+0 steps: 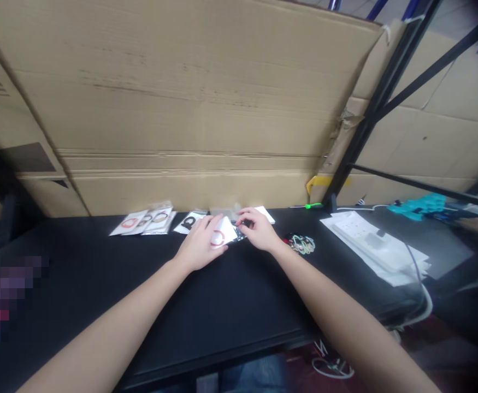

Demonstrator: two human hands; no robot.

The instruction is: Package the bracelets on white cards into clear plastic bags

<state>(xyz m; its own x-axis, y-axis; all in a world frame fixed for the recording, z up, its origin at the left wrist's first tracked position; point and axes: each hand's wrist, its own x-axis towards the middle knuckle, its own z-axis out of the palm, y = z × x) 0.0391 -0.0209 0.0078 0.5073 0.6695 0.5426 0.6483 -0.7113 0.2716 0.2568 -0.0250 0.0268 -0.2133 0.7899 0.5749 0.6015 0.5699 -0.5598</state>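
My left hand (200, 243) is closed on a white card (227, 229) that carries a red ring-shaped band (218, 238). The card is tilted, and my fingers cover its left side. Just right of it, my right hand (257, 229) has its fingers curled in a pinch at a shiny clear plastic bag (241, 233); the fingertips partly hide the bag. Beyond my left hand lies a bagged white card with a black ring (188, 222). A small tangle of coloured bands (303, 244) sits beside my right wrist.
Several bagged cards with ring-shaped bands (144, 220) lie along the back left of the black table (222, 305). Cardboard (206, 109) walls the back. White sheets (380, 248) with a pale flat box lie at right, near a cable and a black metal frame (370, 120).
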